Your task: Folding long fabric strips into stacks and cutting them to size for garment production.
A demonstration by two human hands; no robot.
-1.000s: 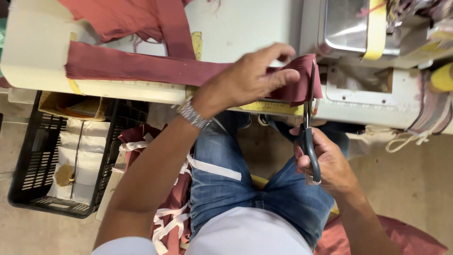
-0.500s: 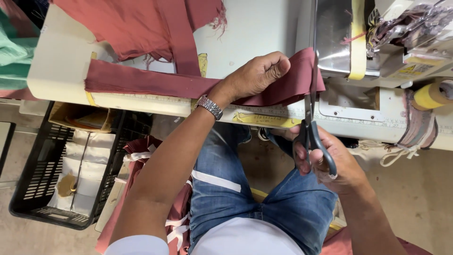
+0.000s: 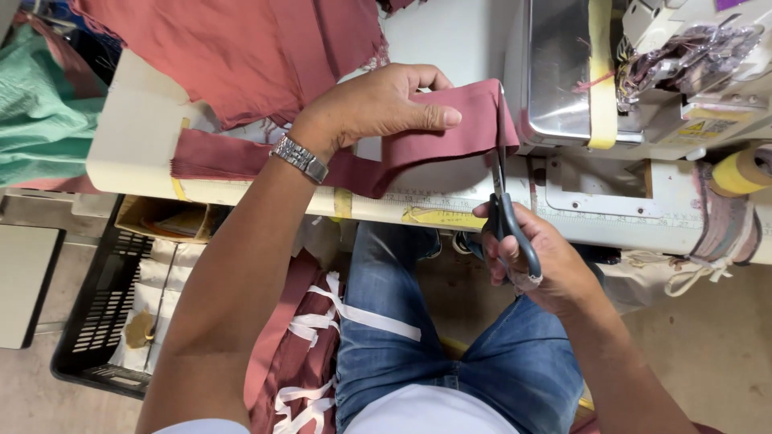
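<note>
My left hand, with a metal watch on the wrist, presses flat on a folded dusty-red fabric strip lying along the front of the white sewing table. My right hand grips grey-handled scissors with the blades pointing up at the strip's right end, beside the sewing machine. The blade tips meet the fabric edge near the fingertips of my left hand.
More dusty-red cloth is piled at the table's back left, green fabric at far left. A black plastic crate sits on the floor at left. Red pieces tied with white tape lie beside my jeans-clad legs.
The view has shifted and my left hand has slid the strip rightward. My right hand has raised the scissors from below the table edge up to the strip's end.
</note>
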